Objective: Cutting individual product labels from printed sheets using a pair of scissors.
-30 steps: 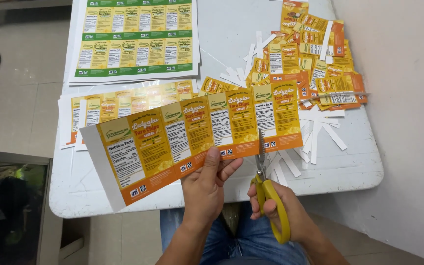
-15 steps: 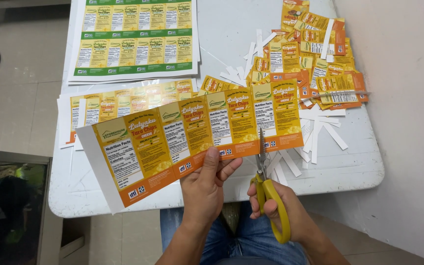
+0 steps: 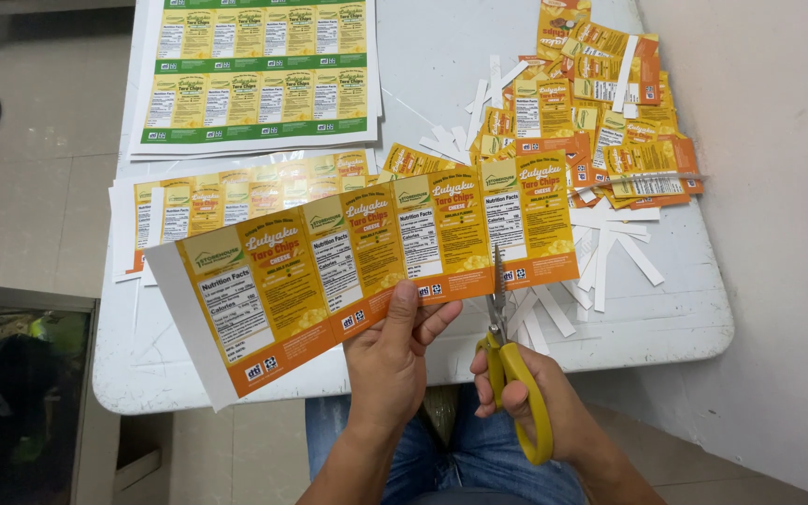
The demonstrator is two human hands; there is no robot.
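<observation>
1. Strip of printed labels (image 3: 367, 271): orange and yellow, several panels wide, held above the near edge of the white table (image 3: 666, 327). It tilts down to the left, and its white margin hangs at the near left.
2. Left hand (image 3: 395, 360): pinches the strip's lower edge, thumb on the printed face and fingers behind, just left of the cut line.
3. Right hand (image 3: 530, 402): clenched through the yellow handles of the scissors (image 3: 507, 355). The blades point away and enter the strip from its near edge, between the last two panels on the right.
4. Cutting note (judgement): the cut runs truest if the blades follow the seam between panels, the left hand keeps the paper taut close to the blades, and long, unhurried strokes are used so the edge does not jag.
5. Pile of cut labels (image 3: 600, 122): far right on the table, overlapping loosely.
6. White paper offcuts (image 3: 610, 252): narrow strips scattered near the pile and under the scissors.
7. Green-bordered label sheet (image 3: 254, 75): uncut, far left on the table.
8. Orange label sheets (image 3: 236, 196): lying flat behind the held strip.
</observation>
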